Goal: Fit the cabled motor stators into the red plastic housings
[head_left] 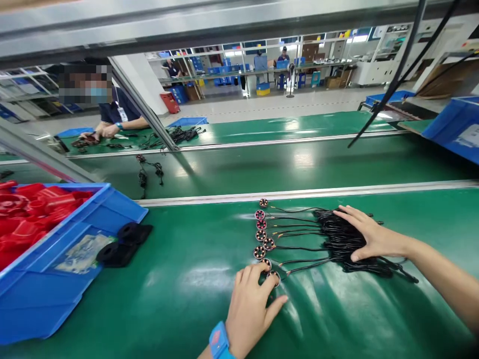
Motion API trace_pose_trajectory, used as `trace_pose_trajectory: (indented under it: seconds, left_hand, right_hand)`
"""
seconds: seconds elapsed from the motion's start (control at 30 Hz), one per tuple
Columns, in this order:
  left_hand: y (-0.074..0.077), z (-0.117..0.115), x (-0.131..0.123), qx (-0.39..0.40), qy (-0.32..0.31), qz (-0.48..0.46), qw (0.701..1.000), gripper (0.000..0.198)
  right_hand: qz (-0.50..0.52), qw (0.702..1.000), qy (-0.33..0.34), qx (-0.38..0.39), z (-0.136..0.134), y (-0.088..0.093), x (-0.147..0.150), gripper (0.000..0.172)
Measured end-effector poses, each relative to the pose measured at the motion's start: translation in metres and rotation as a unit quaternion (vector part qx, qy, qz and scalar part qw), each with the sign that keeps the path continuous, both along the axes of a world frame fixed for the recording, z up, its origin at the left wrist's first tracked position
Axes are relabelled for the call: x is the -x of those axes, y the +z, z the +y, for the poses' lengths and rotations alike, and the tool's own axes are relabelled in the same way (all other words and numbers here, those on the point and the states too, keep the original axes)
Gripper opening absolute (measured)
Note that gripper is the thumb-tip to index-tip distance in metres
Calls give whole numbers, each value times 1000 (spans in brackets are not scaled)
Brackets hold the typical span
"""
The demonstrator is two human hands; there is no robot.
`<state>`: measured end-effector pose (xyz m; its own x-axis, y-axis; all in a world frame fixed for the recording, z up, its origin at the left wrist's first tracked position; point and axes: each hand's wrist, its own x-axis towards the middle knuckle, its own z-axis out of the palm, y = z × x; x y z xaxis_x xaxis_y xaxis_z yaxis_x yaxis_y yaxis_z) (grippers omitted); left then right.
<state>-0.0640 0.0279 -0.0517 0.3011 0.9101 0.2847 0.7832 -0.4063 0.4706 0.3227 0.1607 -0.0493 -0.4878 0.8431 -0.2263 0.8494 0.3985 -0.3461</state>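
Small round motor stators (259, 253) with copper-coloured windings stand in an uneven column on the green table. Thin black leads run from them to a bundle of black cables (333, 234) on the right. My left hand (251, 295), with a blue wristband, reaches in from below. Its spread fingertips touch the two nearest stators, partly hiding them, and the thumb points away to the right. Over the cable bundle rests my right hand (368, 234), fingers stretched and thumb apart, pressing lightly or just lying on it.
At left a blue bin (41, 299) holds red plastic parts (45, 207); black foam-like pieces (125, 244) lie beside it. Across the line a co-worker (125, 107) handles dark parts. Black cables (396, 75) hang at upper right near another blue bin (454, 127). A metal rail (239, 197) edges the table.
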Motion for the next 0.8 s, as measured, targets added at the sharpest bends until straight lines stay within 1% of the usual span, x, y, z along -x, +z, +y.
trace_pose_trajectory:
  seconds: [0.07, 0.13, 0.17, 0.23, 0.33, 0.37, 0.47, 0.5, 0.6, 0.7, 0.8]
  left_hand:
    - [-8, -4, -2, 0, 11, 24, 1000, 17]
    - [-12, -6, -1, -11, 20, 34, 999, 7]
    - [-12, -6, -1, -16, 24, 35, 999, 6]
    - [-12, -6, 2, -20, 30, 36, 999, 12]
    - [-15, -2, 6, -35, 35, 50, 998, 5]
    - [-17, 0, 7, -44, 34, 64, 996, 10]
    - [-25, 7, 9, -72, 19, 143, 987, 40]
    - [-27, 10, 10, -74, 14, 172, 982, 47]
    - [-35, 16, 11, -81, 5, 223, 971, 58]
    - [-41, 22, 13, -92, -2, 220, 971, 61]
    - [-47, 32, 19, -84, -19, 206, 975, 63]
  right_hand:
    - [-13, 1000, 16, 2, -6, 3, 1, 126]
    - [-23, 999, 41, 1, -12, 4, 5, 133]
    - [-30, 998, 54, -2, -15, 4, 7, 138]
    - [-48, 996, 69, -14, -18, 1, 12, 144]
    - [-61, 996, 62, -34, -11, -5, 19, 146]
    - [-59, 996, 59, -36, -6, -7, 20, 145]
    - [-57, 997, 53, -22, 15, -10, 23, 141]
    - [-59, 997, 49, -19, 22, -9, 24, 138]
    - [-59, 996, 46, -47, 32, -5, 26, 131]
    - [-49, 992, 42, -108, 25, 1, 29, 118]
    - [-41, 987, 19, -155, 1, 3, 28, 106]
